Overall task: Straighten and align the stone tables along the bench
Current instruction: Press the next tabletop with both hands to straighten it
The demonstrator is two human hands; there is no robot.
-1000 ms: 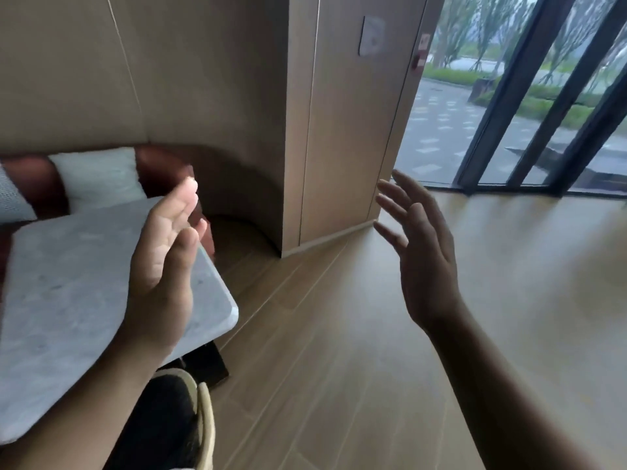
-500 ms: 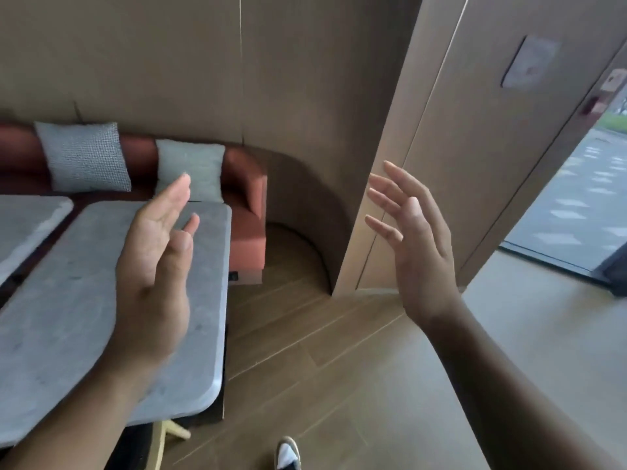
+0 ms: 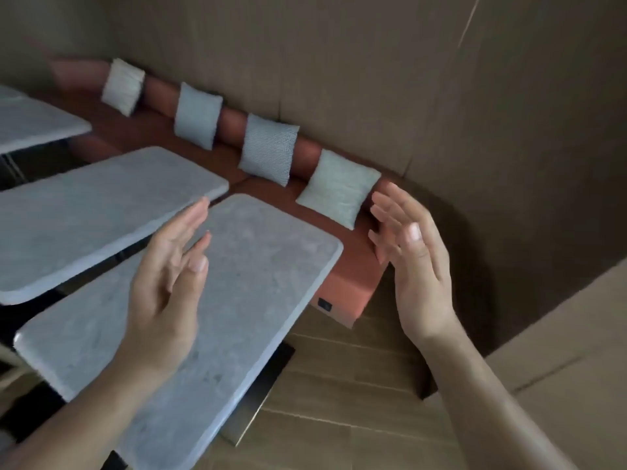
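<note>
Nearest to us, our left hand (image 3: 163, 286) was raised over the near stone table (image 3: 258, 273), fingers straight and spread loose, gripping nothing; whether the palm touched the stone we could not tell. Our right hand (image 3: 412, 262) hung in the air off the table's right-hand edge, also wide open and empty, palm turned inward toward the left. We read that as both hands bracketing the slab, ready to take it by its sides and swing it.

And it needed swinging! The near table sat skewed, its far left corner nearly meeting the far right corner of the second stone table (image 3: 101, 205), while a dark gap widened between the two toward us. The long edges did not run parallel. To the right of the near table lay bare wooden floor (image 3: 339, 401), so there was room to pull that side out. On the far side there was less: the table's far edge sat close over the red bench (image 3: 342, 283), and the bench end stopped just past the right corner.

Further off, a third stone table (image 3: 30, 127) showed at the left border, apart from the second. Four cushions (image 3: 268, 147) leaned along the bench back, beneath the panelled wall (image 3: 373, 79).
</note>
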